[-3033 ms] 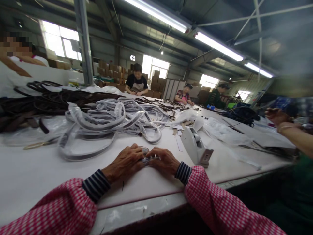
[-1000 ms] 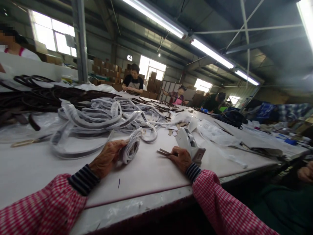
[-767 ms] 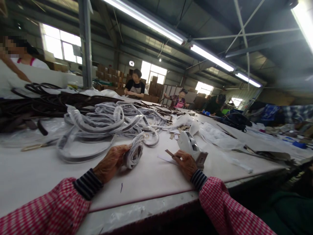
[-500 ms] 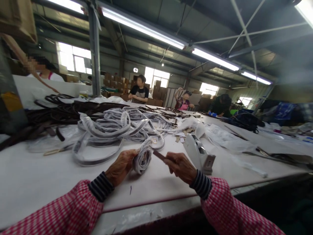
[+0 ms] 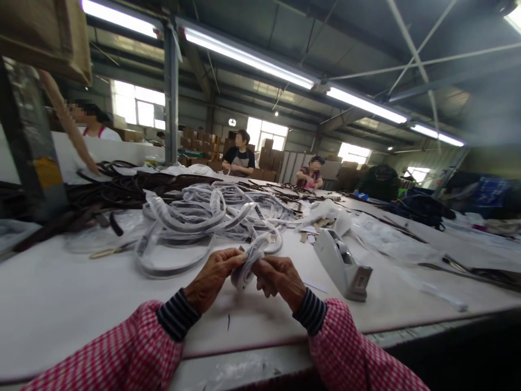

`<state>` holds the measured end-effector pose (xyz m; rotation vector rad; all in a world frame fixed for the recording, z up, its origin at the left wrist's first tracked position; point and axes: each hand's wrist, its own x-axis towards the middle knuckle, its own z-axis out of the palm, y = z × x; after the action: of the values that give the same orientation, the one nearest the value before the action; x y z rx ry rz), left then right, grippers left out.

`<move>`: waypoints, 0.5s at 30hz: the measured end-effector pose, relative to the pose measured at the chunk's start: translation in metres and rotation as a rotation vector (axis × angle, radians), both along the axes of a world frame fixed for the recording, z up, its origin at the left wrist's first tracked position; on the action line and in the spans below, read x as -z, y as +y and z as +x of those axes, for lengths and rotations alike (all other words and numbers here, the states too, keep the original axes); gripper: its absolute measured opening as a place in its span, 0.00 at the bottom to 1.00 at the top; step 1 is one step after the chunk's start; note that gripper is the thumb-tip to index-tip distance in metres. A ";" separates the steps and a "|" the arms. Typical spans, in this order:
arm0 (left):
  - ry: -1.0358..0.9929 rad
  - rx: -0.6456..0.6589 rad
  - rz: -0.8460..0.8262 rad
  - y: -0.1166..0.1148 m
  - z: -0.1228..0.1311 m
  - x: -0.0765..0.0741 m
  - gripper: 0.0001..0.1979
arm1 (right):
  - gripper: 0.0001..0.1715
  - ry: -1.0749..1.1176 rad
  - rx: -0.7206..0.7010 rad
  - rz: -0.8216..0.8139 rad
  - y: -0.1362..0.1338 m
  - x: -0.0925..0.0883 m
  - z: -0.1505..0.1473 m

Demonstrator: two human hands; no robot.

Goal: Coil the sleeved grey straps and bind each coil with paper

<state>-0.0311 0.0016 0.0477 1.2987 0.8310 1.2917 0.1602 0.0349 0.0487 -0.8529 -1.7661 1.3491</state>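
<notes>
A rolled belt in clear plastic wrap [image 5: 243, 277] is held upright just above the white table, between my two hands. My left hand [image 5: 209, 277] is closed on its left side, thumb and fingers pinching the wrapped edge. On the other side, my right hand [image 5: 283, 279] has its fingers closed and pressed against the roll. A short brown strip [image 5: 256, 266] is at those fingers, mostly hidden by them and the roll. Right of my hands stands a grey tape dispenser [image 5: 336, 263]. Behind the roll lies a heap of plastic-wrapped grey belts [image 5: 191, 209].
Dark brown straps [image 5: 122, 182] are piled at the back left beside a metal post [image 5: 35, 136]. Loose plastic film [image 5: 391, 236] and small card pieces [image 5: 311, 238] lie on the table [image 5: 122, 304]. Several people work farther back; an arm reaches in at far left.
My right hand has moved left, bringing the brown strip from beside the roll up against it. My left hand stays on the roll. The view has shifted slightly.
</notes>
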 end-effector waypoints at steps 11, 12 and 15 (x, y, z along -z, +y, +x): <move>0.123 -0.045 0.041 -0.006 -0.001 -0.013 0.16 | 0.16 -0.359 0.090 1.229 -0.027 0.009 0.024; 0.210 -0.069 0.095 -0.008 0.000 -0.014 0.16 | 0.16 -0.364 0.088 1.262 -0.030 0.009 0.023; 0.480 -0.150 0.323 -0.010 0.005 -0.010 0.11 | 0.14 -0.375 0.149 1.306 -0.034 0.014 0.020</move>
<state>-0.0265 -0.0086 0.0578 1.8794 1.0980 1.2843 0.1803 0.0012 0.0343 -0.4351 -2.2536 -0.2285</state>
